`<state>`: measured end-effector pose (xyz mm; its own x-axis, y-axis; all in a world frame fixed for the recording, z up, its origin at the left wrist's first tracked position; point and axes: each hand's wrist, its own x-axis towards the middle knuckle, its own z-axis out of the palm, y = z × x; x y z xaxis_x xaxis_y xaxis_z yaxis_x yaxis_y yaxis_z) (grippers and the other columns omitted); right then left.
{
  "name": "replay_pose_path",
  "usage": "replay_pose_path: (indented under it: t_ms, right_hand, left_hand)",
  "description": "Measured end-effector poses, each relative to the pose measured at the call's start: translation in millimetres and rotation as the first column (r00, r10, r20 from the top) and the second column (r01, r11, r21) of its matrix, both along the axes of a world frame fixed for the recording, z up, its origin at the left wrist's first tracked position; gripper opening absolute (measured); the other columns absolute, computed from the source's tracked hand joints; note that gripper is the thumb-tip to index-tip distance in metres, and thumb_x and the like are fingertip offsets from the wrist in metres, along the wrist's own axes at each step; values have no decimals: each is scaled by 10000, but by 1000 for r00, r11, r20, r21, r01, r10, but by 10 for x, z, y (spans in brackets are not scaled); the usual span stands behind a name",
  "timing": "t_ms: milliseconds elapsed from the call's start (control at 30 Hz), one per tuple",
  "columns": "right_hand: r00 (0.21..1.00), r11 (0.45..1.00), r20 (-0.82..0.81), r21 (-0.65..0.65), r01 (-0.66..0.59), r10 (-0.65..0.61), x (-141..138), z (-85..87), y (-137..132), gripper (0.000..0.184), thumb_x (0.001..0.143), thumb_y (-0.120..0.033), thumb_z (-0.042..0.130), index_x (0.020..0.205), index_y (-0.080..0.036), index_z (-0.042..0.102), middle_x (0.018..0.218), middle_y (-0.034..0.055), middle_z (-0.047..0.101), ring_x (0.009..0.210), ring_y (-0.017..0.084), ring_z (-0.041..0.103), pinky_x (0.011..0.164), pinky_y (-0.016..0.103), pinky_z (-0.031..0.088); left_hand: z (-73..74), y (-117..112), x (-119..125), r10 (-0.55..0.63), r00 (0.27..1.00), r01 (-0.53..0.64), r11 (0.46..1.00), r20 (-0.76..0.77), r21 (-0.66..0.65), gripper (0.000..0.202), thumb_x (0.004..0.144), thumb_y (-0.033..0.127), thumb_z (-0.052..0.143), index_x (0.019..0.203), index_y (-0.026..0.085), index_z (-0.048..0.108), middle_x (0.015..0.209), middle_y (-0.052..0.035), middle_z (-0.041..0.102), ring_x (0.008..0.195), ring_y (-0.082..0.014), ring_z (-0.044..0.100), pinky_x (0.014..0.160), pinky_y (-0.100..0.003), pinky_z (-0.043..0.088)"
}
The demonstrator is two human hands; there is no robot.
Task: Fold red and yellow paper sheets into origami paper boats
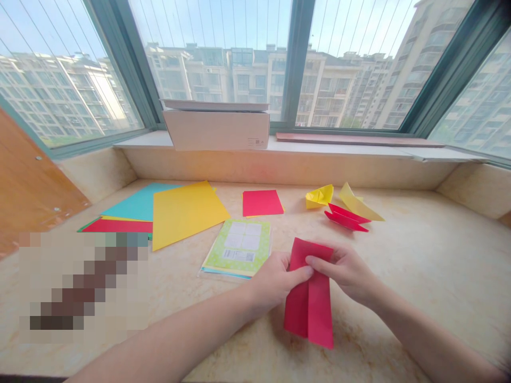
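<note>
Paper rectangle [319, 319], deep red with two long flaps meeting along a middle seam, stands tilted to the right and nearer side of the green-patterned paper packet in clear film [239, 242]. Both hands grasp it: the left hand [275, 279] pinches the left flap and the right hand [347, 268] the right, thumbs on the front face, most fingers hidden behind.

The likeliest trouble is uneven folding. Both thumbs press the upper half only, so the lower flaps could spring apart or slide over each other. Their bottom ends look slightly out of line, though the tilt may cause that; whether the lower edge touches the bench [419, 276] cannot be told. Pressing harder with the thumbs so close to the seam might leave a stray dent, and the top edge already looks bowed.

A wide leftward swing of the left hand could nudge the packet. Reaching forward, the right hand might crush the red folded paper shape with pointed ends [347, 217], which lies beyond and to the right of the packet.
</note>
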<state>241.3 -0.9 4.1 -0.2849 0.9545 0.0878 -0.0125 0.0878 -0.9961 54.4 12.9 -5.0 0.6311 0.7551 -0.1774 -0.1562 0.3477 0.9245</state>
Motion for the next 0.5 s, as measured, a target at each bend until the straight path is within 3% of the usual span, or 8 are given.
replay_pose_path:
  t_ms: [100,267,500]
  right_hand:
    - [1000,996,22,91,-9,7,1,3,-1,209,926,-343,736,1121,-289,790,993,30,715,962,202,648,848,327,527]
    - [992,973,128,231,-21,-9,31,-31,1,190,972,-406,673,1069,-338,821,936,33,614,872,174,576,736,299,493]
    - [989,964,148,265,-22,-18,37,-36,-6,215,980,-451,650,1097,-373,813,1003,39,594,825,162,567,755,336,498]
  left_hand:
    - [9,2,-7,-9,1000,9,1000,6,-12,347,769,433,835,910,134,730,830,-36,712,742,-147,630,701,-255,449]
    - [41,1,8,-18,999,18,1000,46,1,384,764,467,843,919,132,737,828,-27,695,745,-136,609,721,-252,438]
    - [88,-15,15,6,997,-5,1000,82,-15,315,806,408,785,965,139,745,778,-34,688,728,-149,612,732,-258,450]
